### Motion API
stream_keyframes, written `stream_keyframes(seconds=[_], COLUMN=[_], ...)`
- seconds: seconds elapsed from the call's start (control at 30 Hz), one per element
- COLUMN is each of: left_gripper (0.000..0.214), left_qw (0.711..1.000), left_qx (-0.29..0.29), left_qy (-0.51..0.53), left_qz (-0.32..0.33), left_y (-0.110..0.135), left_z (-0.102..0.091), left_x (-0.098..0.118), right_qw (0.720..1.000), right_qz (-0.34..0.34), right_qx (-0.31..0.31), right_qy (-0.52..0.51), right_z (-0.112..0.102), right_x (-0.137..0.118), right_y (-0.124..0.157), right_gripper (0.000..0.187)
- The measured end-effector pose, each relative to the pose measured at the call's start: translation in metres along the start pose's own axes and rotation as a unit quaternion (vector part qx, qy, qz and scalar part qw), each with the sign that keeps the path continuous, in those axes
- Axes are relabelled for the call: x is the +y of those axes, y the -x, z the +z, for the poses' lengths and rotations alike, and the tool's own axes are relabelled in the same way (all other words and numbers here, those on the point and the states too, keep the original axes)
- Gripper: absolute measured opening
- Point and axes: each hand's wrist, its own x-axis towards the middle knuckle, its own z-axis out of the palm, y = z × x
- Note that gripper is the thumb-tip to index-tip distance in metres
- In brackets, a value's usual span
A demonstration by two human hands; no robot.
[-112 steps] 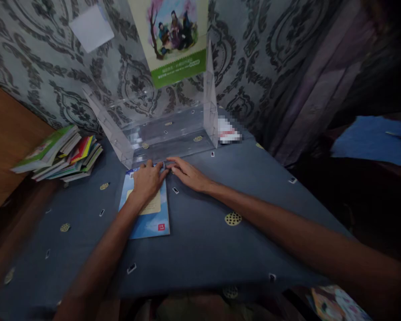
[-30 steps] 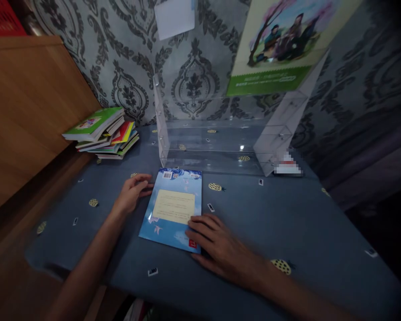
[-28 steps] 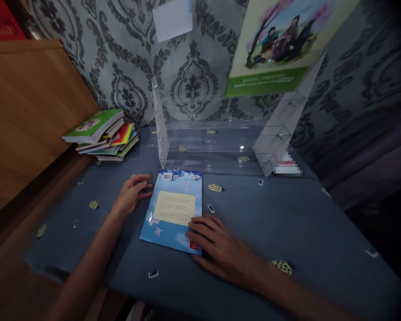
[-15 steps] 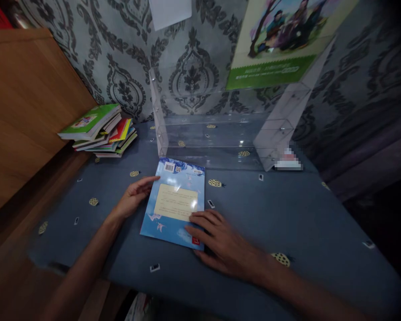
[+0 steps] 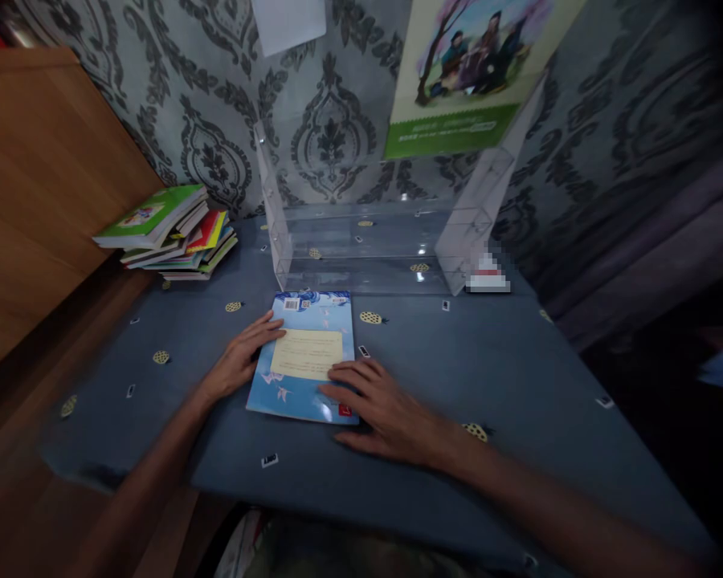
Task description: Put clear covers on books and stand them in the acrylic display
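Note:
A blue book (image 5: 304, 393) lies on the cloth-covered table, its back cover up, with a barcode near the far edge and a cream text panel. My left hand (image 5: 241, 357) rests along its left edge, fingers stretched out and fingertips on the cover. Over the lower right part of the book lies my right hand (image 5: 379, 405), its fingers spread on the cover and the thumb on the cloth. Beyond the book stands a clear tiered rack (image 5: 361, 241), whose near left foot is close to the book's far edge.
At the back left is a stack of books (image 5: 174, 233) beside a wooden cabinet (image 5: 48, 185). A green and cream poster (image 5: 451, 120) shows above the rack, against patterned wallpaper. A small blurred white object (image 5: 488, 277) sits right of the rack. The dark blue tablecloth (image 5: 174, 441) has pineapple prints.
My left hand has come further onto the book's left edge. The book lies a little straighter. The whole view has shifted slightly.

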Motion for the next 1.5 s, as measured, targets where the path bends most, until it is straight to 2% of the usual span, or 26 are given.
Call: stream_keyframes(seconds=[0.1, 0.17, 0.3, 0.37, 0.47, 0.57, 0.67, 0.8, 1.0, 1.2, 1.33, 1.5], left_gripper=[0.042, 0.044, 0.051, 0.051, 0.049, 0.047, 0.047, 0.050, 0.053, 0.059, 0.062, 0.065], left_qw=[0.999, 0.997, 0.993, 0.991, 0.986, 0.973, 0.947, 0.904, 0.855, 0.838, 0.833, 0.826], left_qx=[-0.004, 0.007, 0.034, 0.045, 0.067, 0.118, 0.194, 0.280, 0.365, 0.412, 0.431, 0.438], left_qy=[0.042, 0.062, 0.100, 0.118, 0.150, 0.184, 0.228, 0.305, 0.349, 0.332, 0.319, 0.327], left_qz=[-0.018, -0.034, -0.052, -0.046, -0.038, -0.070, -0.115, -0.107, -0.118, -0.136, -0.138, -0.137], left_y=[-0.004, -0.008, -0.018, -0.024, -0.031, -0.042, -0.060, -0.090, -0.117, -0.120, -0.119, -0.120], left_z=[-0.003, -0.007, -0.015, -0.018, -0.021, -0.018, -0.011, 0.000, 0.016, 0.025, 0.027, 0.022], left_x=[0.000, 0.001, 0.006, 0.008, 0.009, 0.006, 0.001, -0.003, -0.004, -0.003, 0.011, 0.037], right_qw=[1.000, 0.999, 0.987, 0.976, 0.960, 0.946, 0.931, 0.910, 0.889, 0.868, 0.857, 0.838], right_qz=[-0.008, -0.015, 0.006, 0.036, 0.075, 0.112, 0.162, 0.203, 0.210, 0.215, 0.196, 0.197], right_qx=[0.003, 0.026, 0.128, 0.177, 0.229, 0.256, 0.278, 0.300, 0.331, 0.350, 0.358, 0.393], right_qy=[-0.007, -0.032, -0.099, -0.123, -0.144, -0.162, -0.172, -0.201, -0.237, -0.279, -0.314, -0.322], right_z=[-0.001, -0.001, 0.005, 0.008, 0.011, 0.010, 0.007, 0.006, 0.008, 0.011, 0.006, -0.007], right_x=[0.003, 0.006, 0.017, 0.027, 0.048, 0.070, 0.091, 0.106, 0.111, 0.110, 0.102, 0.089], right_y=[0.001, 0.002, 0.004, 0.003, -0.005, -0.021, -0.040, -0.063, -0.080, -0.083, -0.088, -0.096], right_gripper=[0.059, 0.061, 0.064, 0.058, 0.040, 0.032, 0.032, 0.034, 0.035, 0.037, 0.037, 0.035])
